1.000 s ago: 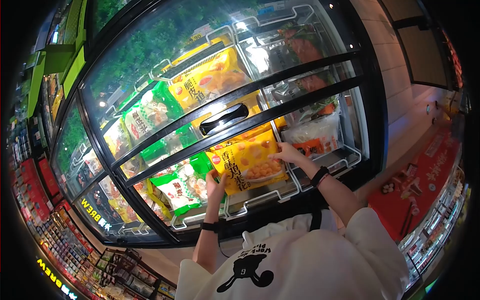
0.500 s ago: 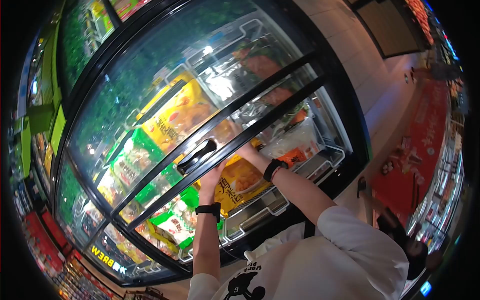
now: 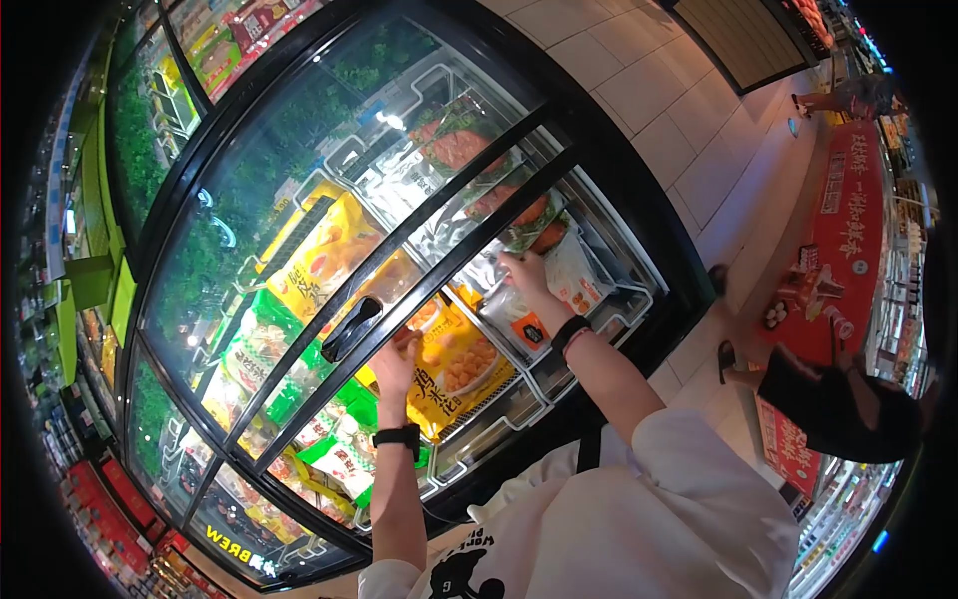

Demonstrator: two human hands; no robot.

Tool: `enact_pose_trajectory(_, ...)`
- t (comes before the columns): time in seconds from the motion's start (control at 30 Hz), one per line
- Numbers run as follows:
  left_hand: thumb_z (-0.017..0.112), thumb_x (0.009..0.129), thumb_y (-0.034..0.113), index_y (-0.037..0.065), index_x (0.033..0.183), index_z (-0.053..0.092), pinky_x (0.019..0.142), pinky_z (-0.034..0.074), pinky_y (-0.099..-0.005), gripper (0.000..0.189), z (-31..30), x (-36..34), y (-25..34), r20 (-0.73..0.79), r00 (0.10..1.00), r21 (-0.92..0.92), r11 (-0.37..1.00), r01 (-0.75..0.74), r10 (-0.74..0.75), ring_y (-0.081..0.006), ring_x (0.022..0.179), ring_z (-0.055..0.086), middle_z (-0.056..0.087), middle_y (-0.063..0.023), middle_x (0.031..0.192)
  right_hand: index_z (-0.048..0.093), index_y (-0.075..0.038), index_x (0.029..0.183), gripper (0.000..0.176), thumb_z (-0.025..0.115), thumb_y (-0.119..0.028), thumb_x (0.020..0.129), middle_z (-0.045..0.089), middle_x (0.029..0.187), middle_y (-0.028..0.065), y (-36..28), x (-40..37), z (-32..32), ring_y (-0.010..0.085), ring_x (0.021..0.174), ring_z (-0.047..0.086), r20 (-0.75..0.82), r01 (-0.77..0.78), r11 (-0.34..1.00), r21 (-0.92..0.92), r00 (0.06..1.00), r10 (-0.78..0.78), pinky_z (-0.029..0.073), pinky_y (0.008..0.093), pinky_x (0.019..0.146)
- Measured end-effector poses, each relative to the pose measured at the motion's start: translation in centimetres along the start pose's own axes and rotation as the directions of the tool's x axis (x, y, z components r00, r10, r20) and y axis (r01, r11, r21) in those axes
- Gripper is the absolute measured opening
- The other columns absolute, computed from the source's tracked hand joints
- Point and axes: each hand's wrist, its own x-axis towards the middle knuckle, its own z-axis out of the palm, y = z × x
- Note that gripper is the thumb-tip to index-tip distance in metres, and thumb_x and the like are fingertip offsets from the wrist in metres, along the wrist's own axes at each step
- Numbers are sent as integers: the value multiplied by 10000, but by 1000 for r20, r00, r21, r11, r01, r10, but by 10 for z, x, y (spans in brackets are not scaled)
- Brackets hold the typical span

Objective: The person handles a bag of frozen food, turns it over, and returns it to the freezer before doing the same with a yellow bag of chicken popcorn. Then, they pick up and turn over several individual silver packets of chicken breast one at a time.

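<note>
In the open part of a glass-topped chest freezer, my left hand (image 3: pixel 394 364) is at the left edge of a yellow bag of popcorn chicken (image 3: pixel 461 374), its fingers curled against it. My right hand (image 3: pixel 529 277) reaches over a clear plastic bag with an orange label (image 3: pixel 521 326), fingers closed on its upper edge. What is inside that bag is hard to make out. Left of my left hand lie green-and-white bags (image 3: pixel 344 449). Under the sliding glass lid (image 3: pixel 299 215) rests another yellow bag (image 3: pixel 324 250), beside vacuum-packed reddish meat (image 3: pixel 519 205).
The lid's black handle (image 3: pixel 351 329) and frame bars run diagonally just above my hands. White wire dividers (image 3: pixel 514 404) split the freezer. A person in dark clothes (image 3: pixel 833 404) stands at the right, by a red display (image 3: pixel 848 230). Tiled floor (image 3: pixel 639 90) lies beyond the freezer.
My right hand has moved off the yellow bag, right and up to the clear bag. My left hand stays beside the yellow bag. The view has shifted slightly.
</note>
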Motion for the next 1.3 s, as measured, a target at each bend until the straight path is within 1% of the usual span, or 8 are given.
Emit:
enact_pose_trajectory(0.17, 606, 782, 192, -2, 1187, 427, 944, 323, -313, 483, 28, -37, 18, 327, 936, -540, 787, 299, -131, -231, 1122, 428, 484, -143, 1162, 526, -26, 918, 247, 624, -191, 763, 571, 832, 63, -2, -43, 26, 164, 635, 580, 230, -122, 951, 285, 972, 55, 518, 302, 608)
enact_pose_trajectory(0.33, 362, 867, 499, 38, 1110, 449, 835, 429, -326, 528, 12, -78, 93, 489, 868, -811, -322, 488, 83, -182, 934, 542, 545, -76, 1032, 546, -2, 838, 166, 578, -163, 808, 569, 752, 27, -20, -204, 22, 89, 637, 537, 364, 265, 960, 87, 889, -278, 458, 217, 627)
enact_pose_trajectory(0.4, 370, 881, 454, 67, 1079, 478, 776, 451, -318, 449, -7, -96, 116, 542, 839, -769, -429, 474, -45, -182, 887, 552, 563, -65, 996, 564, 5, 821, 159, 578, -152, 809, 582, 766, 35, 4, -239, 19, 69, 635, 527, 389, 336, 910, 242, 826, -409, 429, 206, 606)
enact_pose_trajectory(0.57, 504, 854, 260, 69, 1122, 470, 876, 395, -350, 331, -48, -138, 134, 392, 868, -913, -246, 326, -305, -199, 976, 515, 549, -53, 1045, 587, -3, 959, 197, 586, -98, 787, 603, 952, 140, 25, -250, -46, 162, 891, 566, 618, 759, 651, 31, 497, -609, 427, 286, 783)
enact_pose_trajectory(0.63, 573, 812, 166, 64, 1070, 502, 868, 400, -338, 286, -68, -147, 123, 323, 870, -946, -125, 297, -372, -173, 945, 523, 559, -29, 1000, 564, 21, 973, 191, 533, -59, 802, 611, 917, 88, 10, -251, -87, 128, 893, 549, 437, 444, 879, -171, 834, -336, 416, 283, 783)
enact_pose_trajectory(0.8, 644, 739, 127, 17, 1028, 551, 744, 427, -246, 323, -131, -155, 162, 287, 942, -742, 582, 333, -173, -122, 847, 534, 575, -42, 986, 466, 32, 1091, 303, 542, -96, 827, 582, 888, 84, -60, -253, -142, 116, 881, 545, 542, 209, 947, 246, 780, -313, 429, 261, 795)
enact_pose_trajectory(0.9, 653, 727, 89, 4, 1034, 541, 732, 427, -234, 337, -122, -154, 211, 265, 961, -780, 569, 263, -80, -107, 844, 536, 585, -44, 962, 442, 15, 1114, 389, 611, -76, 776, 575, 917, 74, -76, -268, -136, 113, 887, 543, 759, 476, 872, 113, 525, -385, 427, 256, 791)
enact_pose_trajectory(1.3, 651, 729, 92, -1, 952, 576, 709, 445, -253, 253, -72, -151, 275, 75, 933, -945, 272, 179, -352, -115, 771, 565, 609, -46, 875, 516, 11, 1024, 336, 653, -105, 741, 588, 889, 31, -131, -251, -163, 63, 814, 535, 833, 356, 928, 106, 479, -279, 436, 220, 726)
